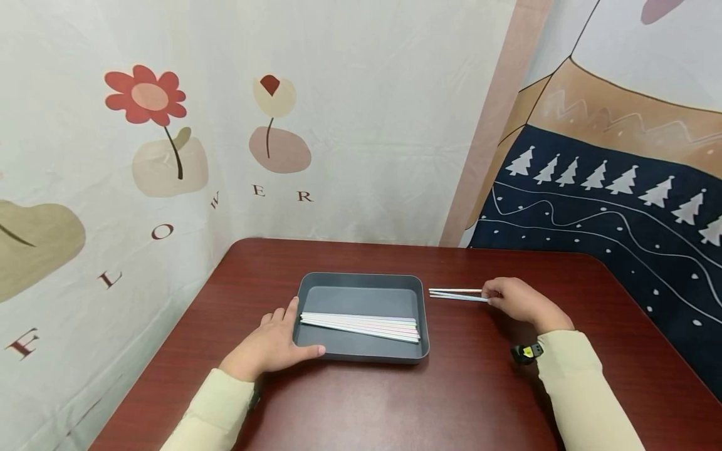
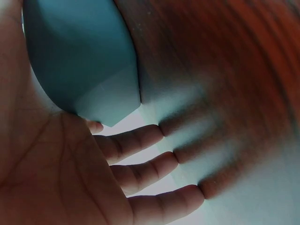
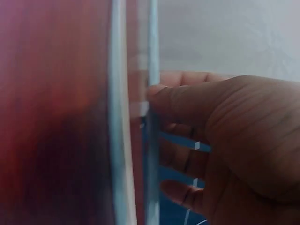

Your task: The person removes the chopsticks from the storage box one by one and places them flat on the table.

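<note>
A grey rectangular tray (image 1: 361, 282) stands on the table, with several light-coloured chopsticks (image 1: 361, 326) bunched lengthwise in it. My left hand (image 1: 276, 341) rests at the tray's left end, fingers spread along the outside and thumb across the near left corner. In the left wrist view the fingertips (image 2: 190, 194) touch the table beside the tray's wall (image 2: 84, 61). To the right of the tray, my right hand (image 1: 521, 302) pinches a pale blue chopstick (image 3: 153, 61) between thumb and fingers. Other chopsticks (image 3: 121, 117) run alongside it; whether the hand touches them I cannot tell.
The reddish-brown wooden table (image 1: 383, 407) has rounded far corners. Behind it hangs a pale curtain (image 1: 372, 125) with printed flowers and letters. A dark blue printed cloth (image 1: 564, 219) with white trees hangs at the right.
</note>
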`<move>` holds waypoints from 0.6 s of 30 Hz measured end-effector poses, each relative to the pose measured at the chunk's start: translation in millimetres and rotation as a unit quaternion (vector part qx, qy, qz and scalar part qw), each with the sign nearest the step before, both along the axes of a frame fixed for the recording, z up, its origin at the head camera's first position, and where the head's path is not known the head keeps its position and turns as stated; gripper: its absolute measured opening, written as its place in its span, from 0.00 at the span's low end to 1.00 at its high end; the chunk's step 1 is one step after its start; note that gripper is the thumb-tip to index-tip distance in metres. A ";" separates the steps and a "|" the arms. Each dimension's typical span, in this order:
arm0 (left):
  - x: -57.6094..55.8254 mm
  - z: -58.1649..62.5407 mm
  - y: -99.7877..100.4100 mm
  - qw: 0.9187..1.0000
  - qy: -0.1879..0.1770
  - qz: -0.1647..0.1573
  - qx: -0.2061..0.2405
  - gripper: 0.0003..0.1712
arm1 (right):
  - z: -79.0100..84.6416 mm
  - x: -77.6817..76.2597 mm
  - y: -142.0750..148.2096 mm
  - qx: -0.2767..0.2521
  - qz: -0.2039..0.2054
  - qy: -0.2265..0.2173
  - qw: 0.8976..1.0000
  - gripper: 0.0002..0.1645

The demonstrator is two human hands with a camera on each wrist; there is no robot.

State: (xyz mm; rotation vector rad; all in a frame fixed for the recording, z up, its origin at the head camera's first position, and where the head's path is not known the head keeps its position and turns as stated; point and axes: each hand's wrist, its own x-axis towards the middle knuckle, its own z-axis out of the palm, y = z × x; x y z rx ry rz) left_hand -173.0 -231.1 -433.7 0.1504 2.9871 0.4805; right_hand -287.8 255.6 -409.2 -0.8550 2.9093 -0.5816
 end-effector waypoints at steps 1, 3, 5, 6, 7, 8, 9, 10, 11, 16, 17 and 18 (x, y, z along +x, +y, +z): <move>-0.2 -0.1 0.1 1.000 -0.001 0.000 0.000 0.76 | -2.6 -0.5 1.8 0.004 0.002 0.005 1.000 0.10; -0.5 0.0 0.5 1.000 0.000 -0.003 0.001 0.76 | -7.6 -1.7 4.5 0.008 0.004 0.016 1.000 0.11; -0.7 -0.7 0.6 1.000 -0.002 -0.002 0.000 0.77 | -12.3 -2.5 6.5 0.016 0.004 0.020 1.000 0.11; -0.7 -0.7 0.5 1.000 -0.002 -0.002 -0.001 0.77 | -14.2 -2.8 7.1 0.019 0.005 0.020 1.000 0.11; -0.8 -0.9 0.4 1.000 -0.001 -0.001 0.000 0.77 | -15.8 -3.1 7.8 0.020 0.004 0.020 1.000 0.11; -1.1 -1.0 0.1 1.000 0.000 -0.002 0.000 0.77 | -17.2 -3.2 8.2 0.022 0.003 0.019 1.000 0.11; -1.3 -1.2 -0.1 1.000 0.000 -0.001 0.000 0.77 | -18.5 -3.5 8.7 0.024 0.004 0.019 1.000 0.11; -1.3 -1.3 -0.4 1.000 0.000 0.000 0.000 0.77 | -19.6 -3.5 8.8 0.025 0.004 0.018 1.000 0.11; -1.3 -1.0 -0.4 1.000 0.000 -0.001 0.001 0.77 | -20.4 -3.7 8.9 0.025 0.005 0.017 1.000 0.11; -0.8 -0.7 -0.6 1.000 0.000 -0.002 0.002 0.77 | -24.0 -4.2 7.6 0.023 0.004 0.007 1.000 0.12; -0.9 -0.8 -0.8 1.000 0.000 -0.002 0.002 0.77 | -24.6 -4.4 7.3 0.024 0.003 0.005 1.000 0.12; -0.8 -1.0 -0.8 1.000 0.000 -0.002 0.002 0.77 | -25.1 -4.5 7.0 0.024 0.002 0.003 1.000 0.12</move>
